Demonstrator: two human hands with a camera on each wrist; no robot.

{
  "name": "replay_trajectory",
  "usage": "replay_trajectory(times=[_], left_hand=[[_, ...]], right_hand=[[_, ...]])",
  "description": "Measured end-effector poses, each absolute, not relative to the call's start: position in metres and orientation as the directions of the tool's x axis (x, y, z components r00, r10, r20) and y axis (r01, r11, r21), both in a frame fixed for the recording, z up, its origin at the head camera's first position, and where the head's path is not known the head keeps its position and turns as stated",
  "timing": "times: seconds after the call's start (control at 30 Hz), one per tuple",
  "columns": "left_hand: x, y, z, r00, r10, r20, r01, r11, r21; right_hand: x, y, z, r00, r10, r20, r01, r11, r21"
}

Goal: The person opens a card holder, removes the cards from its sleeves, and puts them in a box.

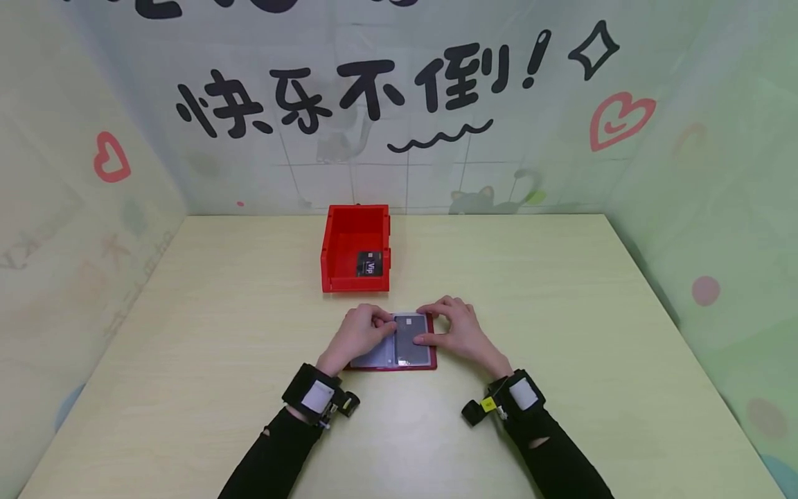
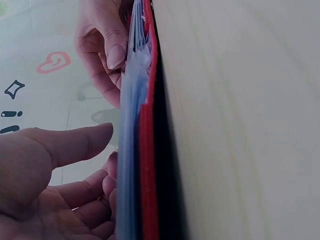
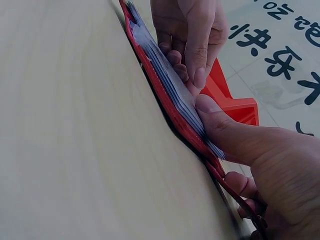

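A card holder [image 1: 374, 358] with a dark red cover and clear plastic sleeves lies opened flat on the table. In its right-hand sleeve shows a grey card [image 1: 405, 346] with a small pale square near the top. My left hand [image 1: 364, 333] has its fingertips at the upper middle of the sleeves; in the left wrist view its thumb [image 2: 82, 143] stands apart from its bent fingers. The right hand [image 1: 460, 331] grips the holder's right edge. Its thumb [image 3: 225, 125] presses on the sleeves, and its other fingers are at the red cover [image 3: 172, 107].
Beyond the holder stands a red open bin [image 1: 334, 267] with a black card marked "Vip" [image 1: 369, 264] inside. The pale wooden table [image 1: 237, 312] is bounded by printed cloth walls [image 1: 704, 208] at the back and both sides.
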State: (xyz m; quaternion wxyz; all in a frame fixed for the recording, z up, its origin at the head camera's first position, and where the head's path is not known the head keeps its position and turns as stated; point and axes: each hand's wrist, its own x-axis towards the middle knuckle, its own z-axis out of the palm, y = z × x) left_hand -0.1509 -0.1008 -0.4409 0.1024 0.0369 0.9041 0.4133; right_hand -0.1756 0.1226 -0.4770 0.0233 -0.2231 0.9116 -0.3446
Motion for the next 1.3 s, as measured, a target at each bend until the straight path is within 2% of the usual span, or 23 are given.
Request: replay_trajectory(times=[1.3], left_hand=[[-0.1490,-0.0998,-0.4393,-0.982,0.109,-0.157,-0.041,0.683,0.729]], right_hand=[[-0.1738,0.1215,-0.4738,-0.893,-0.437,0.106,-0.403,0.674,-0.619]])
